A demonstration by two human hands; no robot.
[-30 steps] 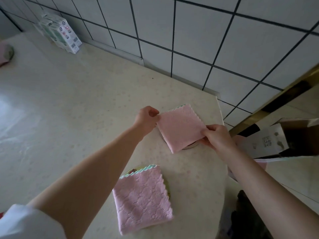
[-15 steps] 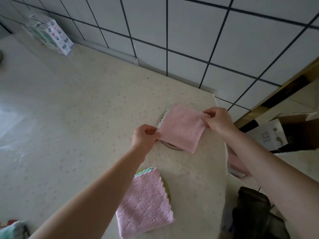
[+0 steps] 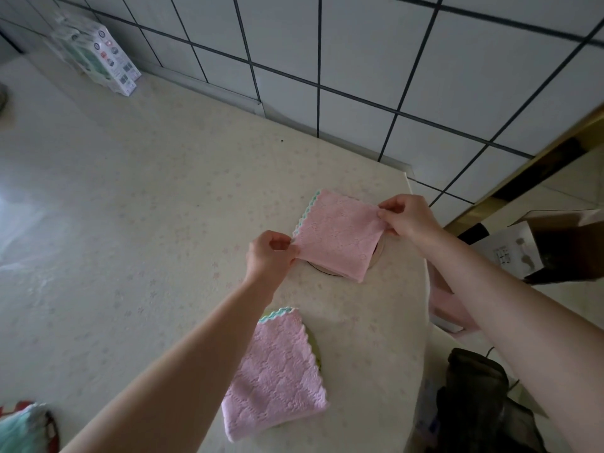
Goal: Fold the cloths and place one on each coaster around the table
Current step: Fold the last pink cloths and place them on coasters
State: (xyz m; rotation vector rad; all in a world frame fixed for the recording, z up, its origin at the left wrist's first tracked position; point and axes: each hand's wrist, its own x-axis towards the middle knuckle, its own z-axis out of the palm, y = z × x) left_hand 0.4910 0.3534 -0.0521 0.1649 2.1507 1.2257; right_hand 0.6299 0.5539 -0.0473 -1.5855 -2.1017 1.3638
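A folded pink cloth [image 3: 336,235] with a teal scalloped edge lies over a round pale coaster [image 3: 375,256] near the table's far right corner. My left hand [image 3: 269,255] pinches its near left corner. My right hand [image 3: 407,217] pinches its far right corner. Closer to me, a second folded pink cloth [image 3: 277,371] rests on a greenish coaster [image 3: 315,349], mostly hidden beneath it. At the bottom left edge a teal cloth [image 3: 19,429] sits on a red coaster [image 3: 18,406].
The pale speckled table [image 3: 130,223] ends at a right edge beside the cloths. A tiled wall [image 3: 359,60] runs behind it. A white and green carton [image 3: 98,50] leans at the back left. Off the right edge are a cardboard box [image 3: 539,243], pink fabric [image 3: 447,308] and a dark object [image 3: 477,387].
The pink cloth has been turned over the coaster; its teal edge now faces far left. My right hand moved from its near corner to the far right corner, my left to the near left.
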